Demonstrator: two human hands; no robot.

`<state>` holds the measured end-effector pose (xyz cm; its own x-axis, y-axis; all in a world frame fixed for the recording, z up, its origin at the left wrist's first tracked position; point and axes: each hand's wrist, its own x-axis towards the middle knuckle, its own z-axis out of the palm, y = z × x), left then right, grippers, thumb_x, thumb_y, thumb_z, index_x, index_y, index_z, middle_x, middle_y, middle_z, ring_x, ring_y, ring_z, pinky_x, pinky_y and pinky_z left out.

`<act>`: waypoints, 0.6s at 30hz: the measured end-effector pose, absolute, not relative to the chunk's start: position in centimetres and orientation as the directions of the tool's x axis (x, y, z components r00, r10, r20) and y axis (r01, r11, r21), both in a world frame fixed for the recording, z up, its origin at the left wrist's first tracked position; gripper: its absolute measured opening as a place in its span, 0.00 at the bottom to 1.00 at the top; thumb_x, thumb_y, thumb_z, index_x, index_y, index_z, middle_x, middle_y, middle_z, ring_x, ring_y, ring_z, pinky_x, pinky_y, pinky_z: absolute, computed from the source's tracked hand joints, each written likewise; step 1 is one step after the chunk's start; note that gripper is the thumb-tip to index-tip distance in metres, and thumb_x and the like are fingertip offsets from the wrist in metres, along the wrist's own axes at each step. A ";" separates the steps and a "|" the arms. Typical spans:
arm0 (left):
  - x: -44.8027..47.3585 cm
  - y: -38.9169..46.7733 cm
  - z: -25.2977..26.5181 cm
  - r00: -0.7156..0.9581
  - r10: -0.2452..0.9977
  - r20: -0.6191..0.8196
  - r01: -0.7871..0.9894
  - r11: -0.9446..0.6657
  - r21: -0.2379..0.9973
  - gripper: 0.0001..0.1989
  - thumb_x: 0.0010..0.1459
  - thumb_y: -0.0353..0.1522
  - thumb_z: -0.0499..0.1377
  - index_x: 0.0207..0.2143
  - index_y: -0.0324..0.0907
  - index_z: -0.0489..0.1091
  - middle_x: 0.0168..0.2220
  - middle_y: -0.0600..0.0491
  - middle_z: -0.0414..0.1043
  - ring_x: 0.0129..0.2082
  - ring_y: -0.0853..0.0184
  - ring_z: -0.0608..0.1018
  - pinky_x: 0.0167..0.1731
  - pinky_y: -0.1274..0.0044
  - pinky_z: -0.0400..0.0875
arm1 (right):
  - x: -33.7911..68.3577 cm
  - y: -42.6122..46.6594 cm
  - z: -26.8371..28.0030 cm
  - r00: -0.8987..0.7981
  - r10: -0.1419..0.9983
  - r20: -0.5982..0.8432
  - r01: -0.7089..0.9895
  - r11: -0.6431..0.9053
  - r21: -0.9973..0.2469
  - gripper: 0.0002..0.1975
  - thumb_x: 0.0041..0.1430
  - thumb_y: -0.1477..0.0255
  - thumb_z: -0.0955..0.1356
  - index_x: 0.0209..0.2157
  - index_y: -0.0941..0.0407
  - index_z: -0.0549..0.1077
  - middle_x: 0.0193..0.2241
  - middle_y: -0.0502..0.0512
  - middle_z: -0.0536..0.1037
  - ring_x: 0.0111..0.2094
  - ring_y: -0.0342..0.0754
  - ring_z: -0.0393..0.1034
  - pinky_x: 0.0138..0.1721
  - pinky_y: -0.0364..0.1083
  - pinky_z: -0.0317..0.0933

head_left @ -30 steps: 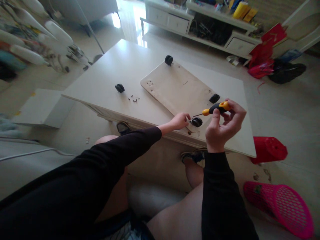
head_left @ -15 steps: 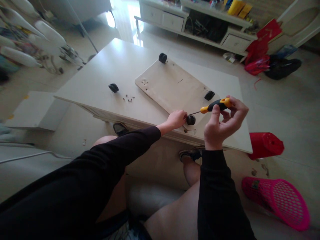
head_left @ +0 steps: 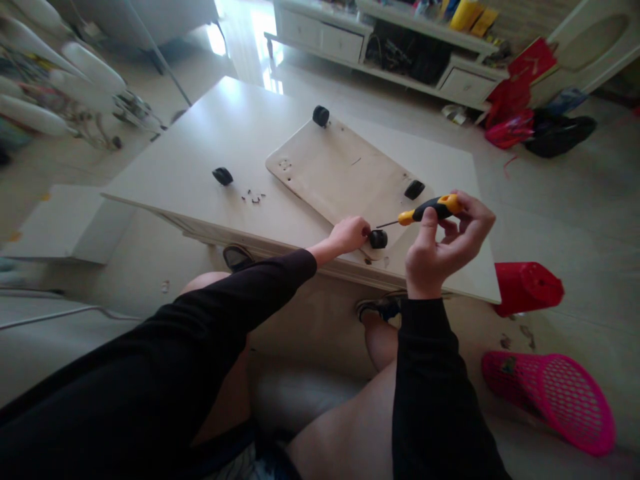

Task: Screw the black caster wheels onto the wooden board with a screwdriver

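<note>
My right hand (head_left: 447, 243) is wrapped round a screwdriver (head_left: 431, 210) with a yellow and black handle. Its thin shaft points left, and the tip is at the top edge of a black caster wheel (head_left: 379, 239). My left hand (head_left: 351, 235) is closed, its fingertips against the left side of that caster; what lies under them is hidden. The caster stands on the near corner of a pale rectangular board (head_left: 335, 167). Two other casters stand on the board's far corner (head_left: 321, 116) and right side (head_left: 415, 190). Its left corner has bare screw holes.
The board lies on a white table (head_left: 190, 150). A loose caster (head_left: 223, 176) and several small screws (head_left: 255, 198) are left of it. A red bin (head_left: 529, 288) and a pink mesh basket (head_left: 555, 400) are on the floor at right. A white cabinet (head_left: 320, 37) stands beyond.
The whole view has shifted slightly, so everything appears a little further left. Both hands keep their hold, and the screwdriver tip stays by the near caster.
</note>
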<state>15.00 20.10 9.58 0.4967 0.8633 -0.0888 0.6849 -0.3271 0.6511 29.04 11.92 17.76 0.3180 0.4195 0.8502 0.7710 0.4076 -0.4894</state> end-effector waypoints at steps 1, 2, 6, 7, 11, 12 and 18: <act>15.0 20.1 9.7 0.495 0.864 -0.094 0.688 -0.325 0.649 0.12 0.64 0.27 0.62 0.45 0.41 0.85 0.48 0.43 0.85 0.48 0.58 0.83 0.47 0.71 0.76 | 29.1 12.0 17.7 0.315 0.411 0.856 0.766 0.422 -0.485 0.18 0.66 0.66 0.69 0.57 0.49 0.71 0.50 0.57 0.77 0.51 0.52 0.78 0.41 0.51 0.76; 14.9 20.1 9.7 0.494 0.864 -0.099 0.692 -0.322 0.646 0.12 0.65 0.28 0.62 0.45 0.41 0.85 0.48 0.43 0.85 0.48 0.58 0.83 0.47 0.71 0.76 | 29.1 12.0 17.7 0.313 0.405 0.859 0.763 0.431 -0.481 0.18 0.66 0.66 0.69 0.57 0.49 0.71 0.51 0.57 0.77 0.51 0.52 0.78 0.42 0.51 0.76; 14.9 19.9 9.8 0.494 0.864 -0.099 0.700 -0.328 0.634 0.11 0.65 0.29 0.62 0.46 0.42 0.84 0.49 0.43 0.85 0.48 0.57 0.83 0.47 0.71 0.75 | 28.9 12.0 17.6 0.307 0.414 0.857 0.767 0.425 -0.481 0.18 0.67 0.66 0.69 0.57 0.49 0.71 0.52 0.57 0.78 0.52 0.53 0.79 0.40 0.51 0.76; 14.9 19.9 9.8 0.496 0.863 -0.092 0.698 -0.333 0.634 0.11 0.65 0.29 0.62 0.46 0.42 0.84 0.49 0.43 0.85 0.48 0.57 0.83 0.47 0.70 0.75 | 28.9 12.0 17.6 0.308 0.417 0.855 0.767 0.423 -0.482 0.18 0.67 0.66 0.69 0.57 0.49 0.71 0.52 0.57 0.78 0.52 0.53 0.80 0.40 0.51 0.76; 15.0 20.2 9.7 0.527 0.846 -0.086 0.674 -0.354 0.648 0.13 0.64 0.26 0.61 0.45 0.40 0.85 0.47 0.42 0.85 0.46 0.58 0.83 0.46 0.71 0.75 | 28.8 12.0 17.5 0.307 0.426 0.851 0.765 0.422 -0.487 0.18 0.66 0.67 0.70 0.57 0.49 0.72 0.51 0.57 0.79 0.51 0.53 0.80 0.40 0.50 0.76; 15.0 20.3 9.7 0.534 0.841 -0.090 0.670 -0.355 0.652 0.13 0.63 0.25 0.61 0.45 0.40 0.85 0.47 0.42 0.85 0.46 0.59 0.83 0.46 0.71 0.75 | 28.8 12.0 17.5 0.304 0.433 0.849 0.766 0.419 -0.488 0.18 0.66 0.67 0.70 0.57 0.49 0.72 0.52 0.57 0.79 0.51 0.53 0.80 0.40 0.50 0.76; 14.9 20.3 9.6 0.531 0.842 -0.089 0.685 -0.365 0.630 0.12 0.66 0.28 0.61 0.46 0.41 0.85 0.49 0.41 0.85 0.46 0.59 0.83 0.47 0.71 0.74 | 28.9 12.0 17.4 0.288 0.465 0.837 0.766 0.412 -0.493 0.18 0.66 0.69 0.70 0.57 0.48 0.72 0.51 0.57 0.78 0.51 0.53 0.79 0.40 0.50 0.76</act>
